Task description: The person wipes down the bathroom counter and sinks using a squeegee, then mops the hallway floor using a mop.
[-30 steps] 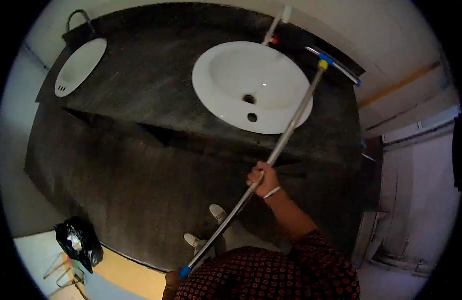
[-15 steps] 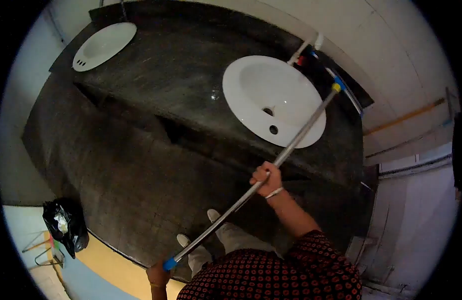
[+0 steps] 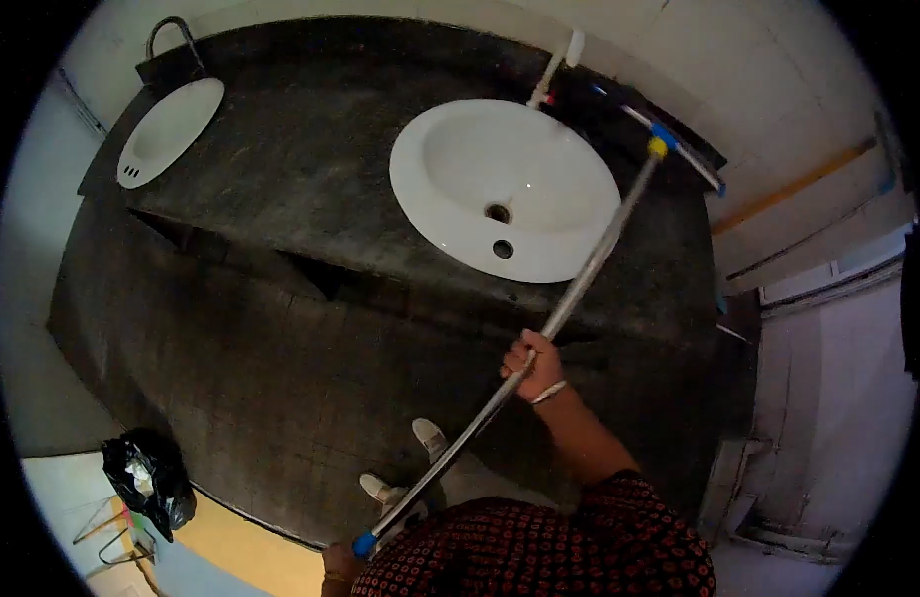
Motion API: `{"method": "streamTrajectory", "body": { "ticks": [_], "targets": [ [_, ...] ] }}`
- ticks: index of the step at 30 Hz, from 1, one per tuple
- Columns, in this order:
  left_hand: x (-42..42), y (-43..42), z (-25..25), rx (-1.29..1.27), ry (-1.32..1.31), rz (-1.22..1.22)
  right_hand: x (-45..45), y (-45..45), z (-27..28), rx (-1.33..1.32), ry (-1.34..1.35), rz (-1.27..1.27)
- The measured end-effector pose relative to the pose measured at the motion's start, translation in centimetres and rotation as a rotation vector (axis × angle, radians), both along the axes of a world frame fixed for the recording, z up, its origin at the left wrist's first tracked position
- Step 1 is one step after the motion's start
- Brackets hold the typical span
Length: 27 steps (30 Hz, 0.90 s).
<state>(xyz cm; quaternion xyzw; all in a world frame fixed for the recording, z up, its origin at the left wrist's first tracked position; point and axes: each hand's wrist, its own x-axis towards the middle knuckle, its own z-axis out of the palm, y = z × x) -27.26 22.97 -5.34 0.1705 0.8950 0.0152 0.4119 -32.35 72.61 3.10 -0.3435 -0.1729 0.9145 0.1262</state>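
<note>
A long-handled squeegee (image 3: 495,400) runs slantwise across the view, its metal pole passing over the right rim of a white sink (image 3: 412,164). My right hand (image 3: 535,364) is closed around the middle of the pole. Down by the blue end cap, my left hand (image 3: 340,563) grips the pole's lower end, partly hidden at the bottom of the view. The squeegee head (image 3: 671,144), with a blue and yellow joint, is at the back right of the dark counter (image 3: 310,149), close to the wall.
A second white sink (image 3: 171,129) sits at the left of the counter. A white pipe (image 3: 549,75) rises behind the nearer sink. On the left, a black garbage bag (image 3: 161,502) stands at the floor's edge. An orange-brown strip (image 3: 793,189) runs along the right wall.
The squeegee head has moved slightly up and left in view, while the sink has shifted left with the camera. Both hands keep hold of the pole; my left hand appears lower.
</note>
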Motion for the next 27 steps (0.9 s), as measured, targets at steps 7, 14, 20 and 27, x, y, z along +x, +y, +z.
{"method": "streamTrajectory", "body": {
  "ticks": [7,14,20,27],
  "targets": [
    [-4.7,4.2,4.9,0.143,0.268,-0.199,1.2,2.3,0.0,0.036,-0.192,-0.128],
    [-4.3,1.6,6.6,0.12,0.27,0.06,-3.0,-1.9,0.6,-0.076,-0.002,0.018],
    [3.0,-3.3,-1.1,0.115,0.24,0.163,-5.9,-3.8,1.0,-0.096,0.042,0.239],
    [0.4,-1.8,0.5,-0.004,-0.057,0.058,-2.3,-2.7,0.8,-0.03,0.01,0.132]
  ]
}}
